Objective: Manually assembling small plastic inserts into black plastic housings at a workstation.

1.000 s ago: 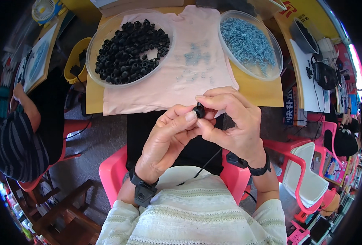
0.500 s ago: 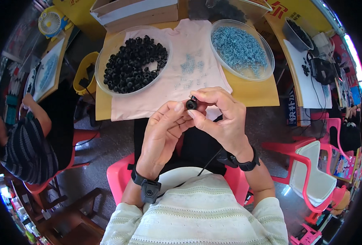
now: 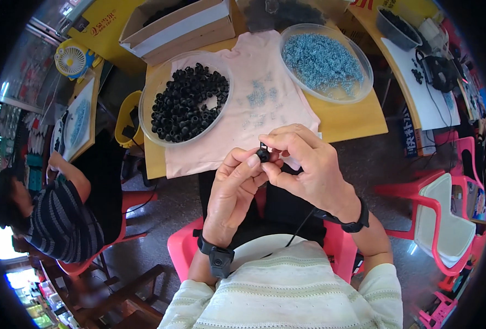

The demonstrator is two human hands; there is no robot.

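Observation:
In front of my chest, both hands meet around a small black round plastic part [image 3: 262, 155] with a hole in its face. A narrow black loop-like piece stands up from its top. My left hand [image 3: 229, 192] pinches the round part between thumb and fingers. The thumb and forefinger of my right hand [image 3: 314, 170] are bent around it from the right, the forefinger at the upper piece. Its underside is hidden by my fingers. Beyond my hands, a pale pink shirt [image 3: 199, 156] lies spread on a yellow table [image 3: 363, 123], with small clear-blue pieces [image 3: 259, 96] scattered on it.
A clear tub [image 3: 211, 102] of black parts stands left, another tub [image 3: 352, 95] of blue pieces right. A cardboard box [image 3: 185, 30] sits behind. Left, a person in a striped top [image 3: 62, 214] sits at another table near a yellow bin [image 3: 127, 116]. Pink chairs [image 3: 418, 203] stand right.
The whole view has shifted, so table and hands appear further right and slightly lower. The black part has turned a little in my fingers, and its loop-like piece now shows upright.

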